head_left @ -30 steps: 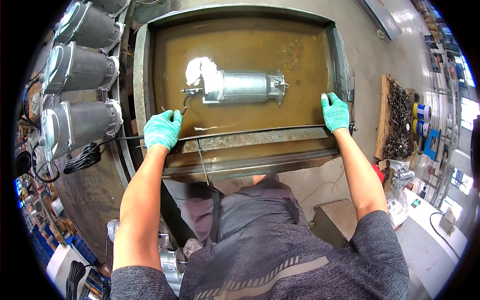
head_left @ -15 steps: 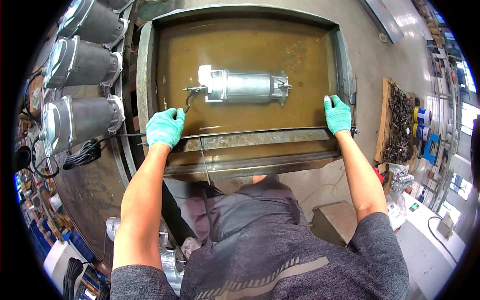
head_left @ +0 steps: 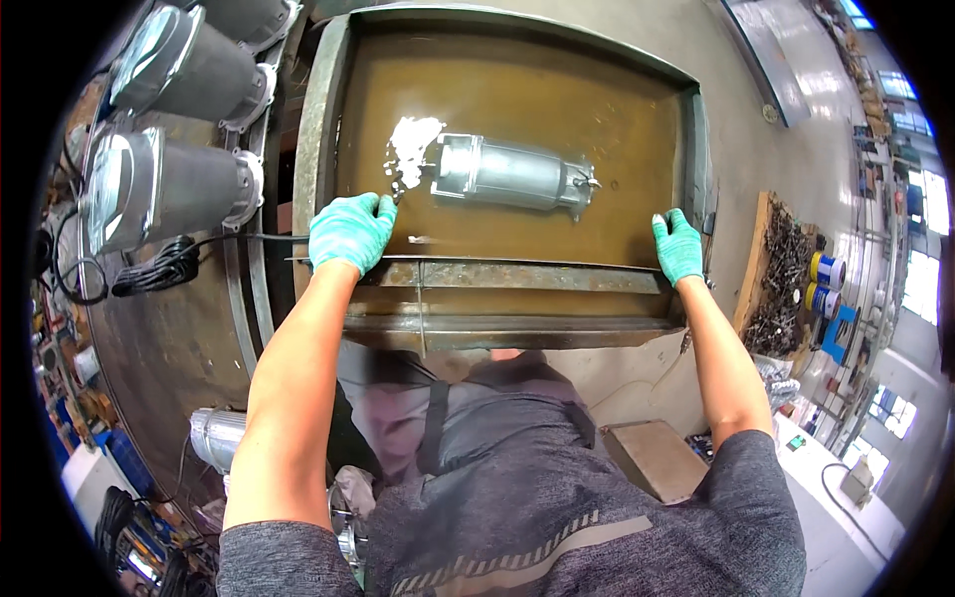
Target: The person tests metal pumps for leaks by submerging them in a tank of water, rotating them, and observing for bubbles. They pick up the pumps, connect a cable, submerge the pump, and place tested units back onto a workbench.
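Note:
A silver cylindrical motor-like housing [head_left: 517, 177] lies on its side in the brownish liquid of a rectangular metal tank [head_left: 323, 129], slightly slanted, its right end nearer me. White glare covers the liquid by its left end, hiding details there. My left hand [head_left: 350, 234], in a green glove, is closed around a black cable [head_left: 279, 237] over the tank's near left corner. The cable comes in from the left and seems to go on toward the housing. At the near right corner, my gloved right hand [head_left: 679, 247] curls over the tank's rim, thumb on the inner side.
Several similar grey housings [head_left: 184, 184] stand along the left bench, beside a coiled black cable [head_left: 159, 269]. A tray of dark metal parts [head_left: 786, 264] and small cans [head_left: 824, 269] are at right. A metal box [head_left: 657, 458] sits below the tank's right side.
The housing has turned slightly, its right end swinging toward me. Glare at its left end has spread and broken up. My view has shifted a little; both hands keep their places at the tank.

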Tool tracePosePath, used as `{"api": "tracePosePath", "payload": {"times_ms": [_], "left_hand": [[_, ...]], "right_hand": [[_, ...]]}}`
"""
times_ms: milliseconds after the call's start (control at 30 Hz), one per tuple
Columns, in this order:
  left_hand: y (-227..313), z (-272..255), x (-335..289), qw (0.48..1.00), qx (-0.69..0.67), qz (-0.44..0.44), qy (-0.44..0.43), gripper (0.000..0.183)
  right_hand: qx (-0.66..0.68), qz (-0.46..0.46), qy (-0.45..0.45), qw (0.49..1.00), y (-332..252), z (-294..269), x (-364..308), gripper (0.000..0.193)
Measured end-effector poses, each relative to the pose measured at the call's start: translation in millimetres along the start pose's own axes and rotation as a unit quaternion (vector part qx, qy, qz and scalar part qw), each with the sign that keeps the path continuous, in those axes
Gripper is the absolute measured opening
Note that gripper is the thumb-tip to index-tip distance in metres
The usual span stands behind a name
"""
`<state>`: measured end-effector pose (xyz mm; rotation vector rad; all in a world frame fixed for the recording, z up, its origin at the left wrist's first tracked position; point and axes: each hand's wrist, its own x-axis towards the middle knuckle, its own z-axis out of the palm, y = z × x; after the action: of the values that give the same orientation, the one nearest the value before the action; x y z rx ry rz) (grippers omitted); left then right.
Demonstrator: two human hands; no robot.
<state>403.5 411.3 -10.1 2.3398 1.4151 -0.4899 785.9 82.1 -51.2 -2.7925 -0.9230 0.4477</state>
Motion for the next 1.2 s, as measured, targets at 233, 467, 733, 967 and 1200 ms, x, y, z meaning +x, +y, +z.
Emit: {"api": "tracePosePath", "payload": {"times_ms": [233,467,733,967,1200], "left_hand": [[-5.5,-1.9,-3.1,0.999,-0.034,0.014,0.006,0.043],[-11.3,-2.1,0.1,0.999,-0.036,0.023,-0.022,0.047],[-18.6,-3.4,-0.5,0.997,-0.070,0.026,-0.032,0.049],[-22.7,8.8,1.7,0.996,-0.076,0.042,0.005,0.050],[-20.4,-4.0,-1.6,0.996,-0.080,0.038,-0.024,0.050]], "right_hand": [[-0.176,-0.114,-0.133,0.969,-105.6,-15.5,26.8,0.047],[-0.323,-0.118,-0.223,0.912,-145.6,17.5,59.3,0.038],[-0.356,-0.113,-0.217,0.902,-151.8,23.1,63.3,0.037],[-0.372,-0.121,-0.229,0.891,-149.2,32.1,66.5,0.035],[-0.359,-0.108,-0.222,0.900,-143.0,38.0,66.7,0.036]]}}
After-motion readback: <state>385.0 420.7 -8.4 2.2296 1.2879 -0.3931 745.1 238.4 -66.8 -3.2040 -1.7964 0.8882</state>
